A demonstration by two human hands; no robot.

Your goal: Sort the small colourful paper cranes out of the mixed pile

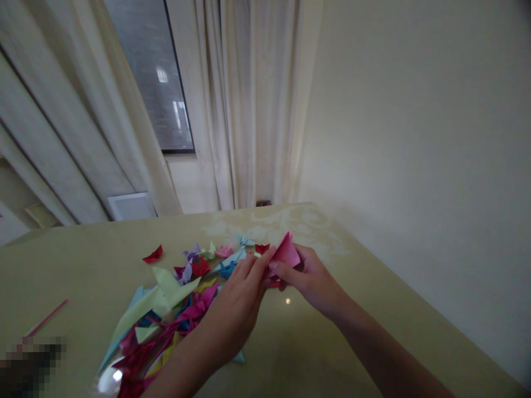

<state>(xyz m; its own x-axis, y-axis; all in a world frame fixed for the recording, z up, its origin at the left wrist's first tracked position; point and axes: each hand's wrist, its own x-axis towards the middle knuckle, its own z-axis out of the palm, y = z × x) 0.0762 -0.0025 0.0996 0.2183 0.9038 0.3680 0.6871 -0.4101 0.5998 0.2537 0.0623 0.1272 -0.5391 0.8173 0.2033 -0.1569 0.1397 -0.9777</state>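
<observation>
A pink sheet of folded paper [287, 253] is held up over the table between my two hands, one corner pointing upward. My left hand [248, 284] is closed on its left edge, the fingers pressed together and partly covering it. My right hand [306, 271] pinches the paper's lower right side, thumb in front and fingers behind. Just left of my hands lies a pile of folded paper pieces in several colours, among them a large pale green folded piece [166, 293], a magenta one [199, 307] and a small blue one [227, 270].
Apart from the pile, a red folded paper piece [153, 254] lies farther back on the greenish table [315, 348]. A thin pink stick [47, 318] rests at the left, near a dark pixelated patch. A wall [423, 138] borders the table's right edge; curtains [249, 110] hang behind.
</observation>
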